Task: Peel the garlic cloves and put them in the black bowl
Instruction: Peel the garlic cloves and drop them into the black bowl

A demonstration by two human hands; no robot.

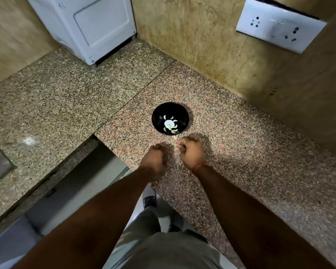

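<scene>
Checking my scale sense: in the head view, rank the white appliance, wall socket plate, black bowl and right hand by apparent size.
1. white appliance
2. wall socket plate
3. black bowl
4. right hand, close to the bowl; unsure

Both forearms are bare, with no sleeves in view. A thin red thread bracelet [201, 166] circles the right wrist. Below are grey-olive trousers [163, 247] and dark laced shoes [149, 201] with pale soles.

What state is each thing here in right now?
Bowl: upright on the counter, holding peeled cloves.
Cloves: peeled, lying in the bowl's bottom.
Left hand: fingers curled; what it holds, if anything, is hidden.
Right hand: fingers curled, pinching something small and pale.
Wall switch: position too unclear to tell.
</scene>
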